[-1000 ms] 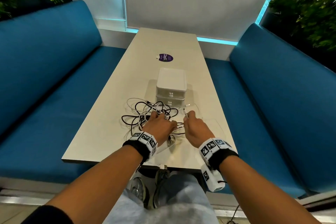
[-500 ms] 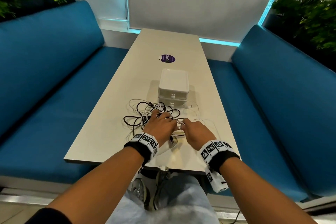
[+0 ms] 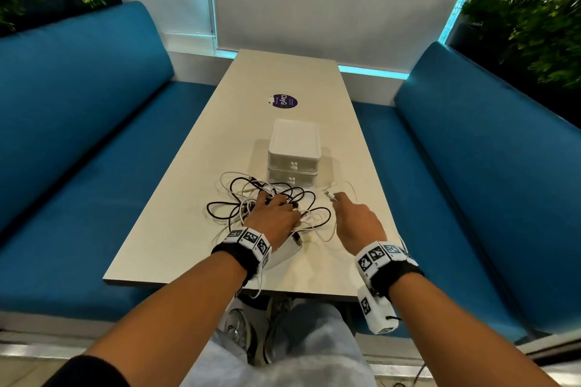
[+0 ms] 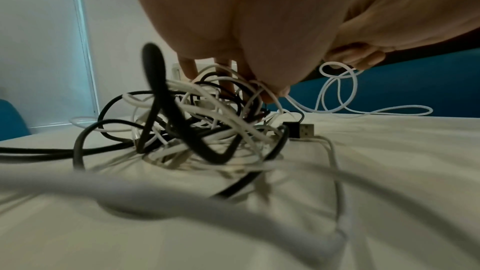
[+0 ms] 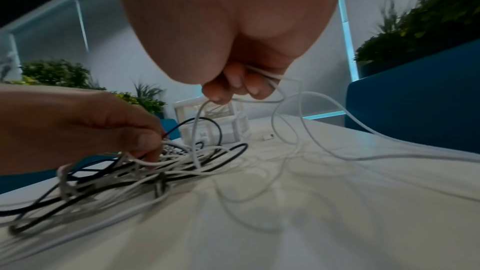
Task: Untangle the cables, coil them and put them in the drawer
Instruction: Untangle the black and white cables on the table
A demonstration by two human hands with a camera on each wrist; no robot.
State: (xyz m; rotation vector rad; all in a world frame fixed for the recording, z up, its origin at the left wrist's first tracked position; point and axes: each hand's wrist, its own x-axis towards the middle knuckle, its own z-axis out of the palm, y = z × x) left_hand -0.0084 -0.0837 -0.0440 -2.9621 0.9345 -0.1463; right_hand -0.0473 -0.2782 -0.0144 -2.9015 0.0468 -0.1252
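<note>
Cables [image 3: 267,201]: light, limp, snag-prone heap on the desk [image 3: 283,72]. Left hand [image 3: 273,218] grips them; right hand [image 3: 356,221] pinches one white cable [image 5: 265,74]. Likely best taken by plug ends.

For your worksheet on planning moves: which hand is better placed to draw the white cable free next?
Right. The right hand pinches the white cable beside the tangle; the left hand grips the tangle, suited to holding it down.

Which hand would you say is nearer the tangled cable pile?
Left. The left hand grips the tangle; the right hand holds one white cable beside it, rightward.
</note>
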